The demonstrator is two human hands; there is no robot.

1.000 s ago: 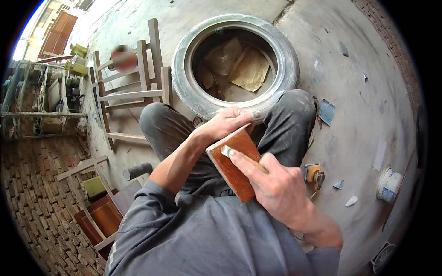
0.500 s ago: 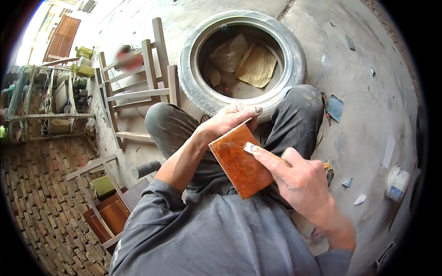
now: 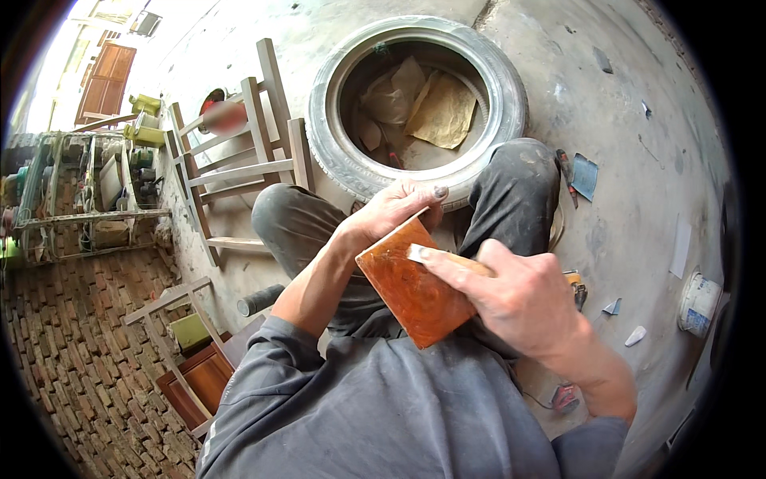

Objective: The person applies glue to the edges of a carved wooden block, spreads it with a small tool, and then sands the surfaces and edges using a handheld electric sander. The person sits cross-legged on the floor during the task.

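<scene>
One reddish-brown board [image 3: 421, 294] is sitting tilted at the centre, on the near side of the tyre [image 3: 325, 120]. The left hand [image 3: 396, 209] is gripping its far edge, fingers partly hidden; the right hand [image 3: 523, 299] is clasping a wooden-handled tool [image 3: 471, 264], index finger stretching toward its pale tip over the board. Far left, a chair frame [image 3: 256, 120] is standing.

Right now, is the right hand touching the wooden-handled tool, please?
Touching: the head view shows the right hand closed around the wooden-handled tool, index finger along it.
</scene>
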